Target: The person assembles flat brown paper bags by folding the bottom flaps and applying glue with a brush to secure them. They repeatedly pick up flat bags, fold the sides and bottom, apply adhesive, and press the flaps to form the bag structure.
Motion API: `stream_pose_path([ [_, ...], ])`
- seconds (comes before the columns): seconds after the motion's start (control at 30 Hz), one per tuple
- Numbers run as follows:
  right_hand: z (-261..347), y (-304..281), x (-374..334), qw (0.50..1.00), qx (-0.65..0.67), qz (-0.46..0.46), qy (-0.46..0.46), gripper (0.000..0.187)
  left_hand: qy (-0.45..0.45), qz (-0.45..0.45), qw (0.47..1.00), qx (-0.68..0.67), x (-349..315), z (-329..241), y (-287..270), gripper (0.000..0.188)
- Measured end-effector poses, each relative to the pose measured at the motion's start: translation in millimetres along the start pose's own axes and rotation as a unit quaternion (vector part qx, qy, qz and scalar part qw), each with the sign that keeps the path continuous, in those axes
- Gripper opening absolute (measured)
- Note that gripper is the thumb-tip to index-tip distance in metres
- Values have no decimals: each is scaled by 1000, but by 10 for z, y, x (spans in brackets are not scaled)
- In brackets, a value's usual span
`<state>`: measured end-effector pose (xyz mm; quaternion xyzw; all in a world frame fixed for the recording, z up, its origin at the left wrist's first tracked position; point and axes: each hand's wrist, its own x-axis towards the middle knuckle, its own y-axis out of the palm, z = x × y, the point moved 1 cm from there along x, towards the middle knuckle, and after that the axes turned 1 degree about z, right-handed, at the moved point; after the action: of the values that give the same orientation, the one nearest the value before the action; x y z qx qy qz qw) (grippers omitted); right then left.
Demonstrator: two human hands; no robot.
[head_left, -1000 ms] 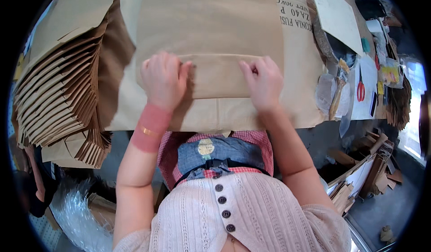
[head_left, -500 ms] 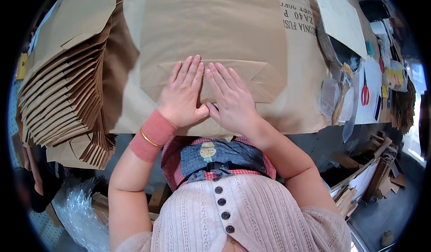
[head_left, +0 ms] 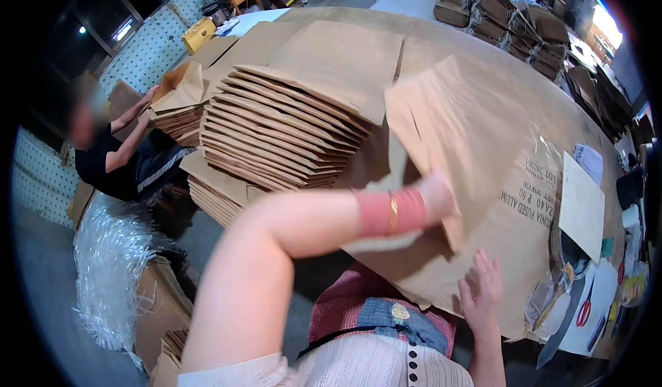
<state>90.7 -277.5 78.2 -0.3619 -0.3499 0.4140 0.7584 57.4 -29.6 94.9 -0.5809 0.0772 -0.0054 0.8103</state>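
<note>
A brown paper bag (head_left: 452, 121) is raised at a tilt above the table, blurred by motion. My left hand (head_left: 437, 197), with a pink band on its wrist, grips the bag at its lower edge; its fingers are mostly hidden and smeared. My right hand (head_left: 484, 285) is nearest the table's front edge, open with fingers apart and holding nothing. Left of the raised bag stands a fanned stack of folded paper bags (head_left: 276, 135). Under my hands a printed brown paper sheet (head_left: 514, 225) covers the tabletop.
On the left a co-worker (head_left: 114, 156) handles other paper bags (head_left: 176, 121). Red-handled scissors (head_left: 585, 311), a brush and a white board (head_left: 581, 207) lie at the right. Tied bag bundles (head_left: 486, 14) stand far right. Clear plastic strands (head_left: 114, 270) hang lower left.
The bag that lay flat under both my palms is now lifted by my left hand. My right hand has come off it toward the front edge. The view has turned left.
</note>
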Motion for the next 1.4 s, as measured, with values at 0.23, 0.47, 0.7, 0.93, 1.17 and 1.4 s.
stream_pose_path([
  [0.23,110,311,160,998,50,21,-23,37,-147,-177,970,72,-1168,2470,-302,7],
  [0.47,494,544,976,965,178,193,-28,40,-253,52,955,-147,-1880,2484,273,22],
  [0.7,515,1769,3288,737,545,151,370,52,-250,80,942,-211,-1970,2453,70,30],
  [0.93,1032,2390,3196,526,735,249,347,36,-285,-13,952,-109,-2538,2162,323,62],
  [1.17,1490,2356,3144,707,547,239,379,47,-337,-76,929,-131,-2822,2260,502,41],
  [1.4,1367,2411,2920,736,580,237,258,53,-364,-119,918,-102,-2906,2300,691,24],
])
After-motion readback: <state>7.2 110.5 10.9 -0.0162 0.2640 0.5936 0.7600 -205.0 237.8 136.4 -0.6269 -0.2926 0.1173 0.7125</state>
